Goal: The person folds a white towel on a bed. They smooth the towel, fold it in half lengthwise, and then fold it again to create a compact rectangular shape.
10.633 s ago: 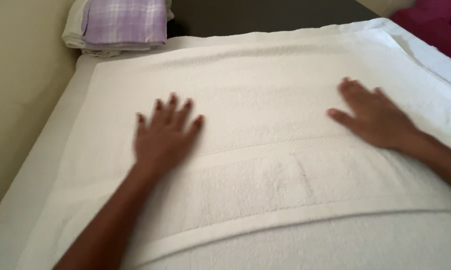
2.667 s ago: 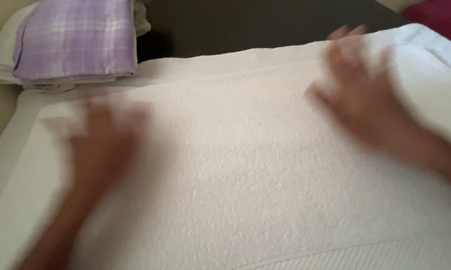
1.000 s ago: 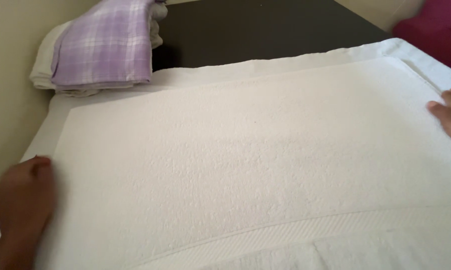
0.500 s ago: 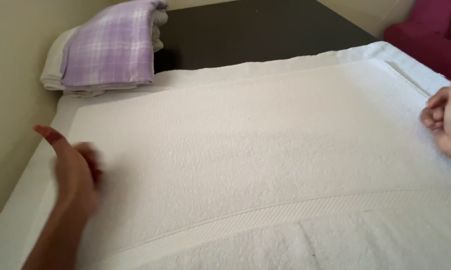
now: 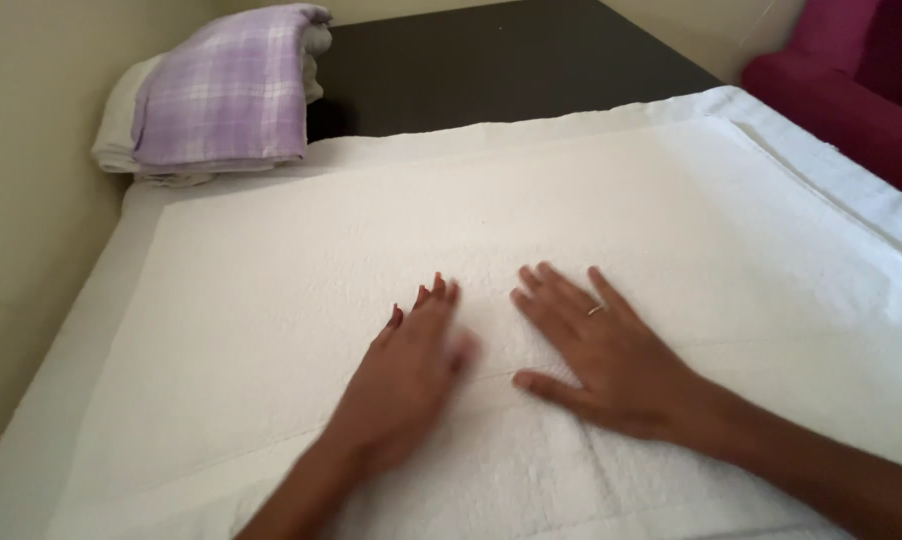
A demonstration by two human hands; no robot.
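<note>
Right now both of your hands lie flat on the white towel (image 5: 531,230), which is spread wide across the desk (image 5: 511,70). Your left hand (image 5: 406,375) presses palm down near the towel's middle, fingers (image 5: 433,300) straight and close together, slightly blurred. Your right hand (image 5: 596,355) rests just beside it, fingers (image 5: 561,295) spread wide, holding nothing. Well apart, a folded lilac checked cloth (image 5: 226,90) tops a stack at the far left corner.
</note>
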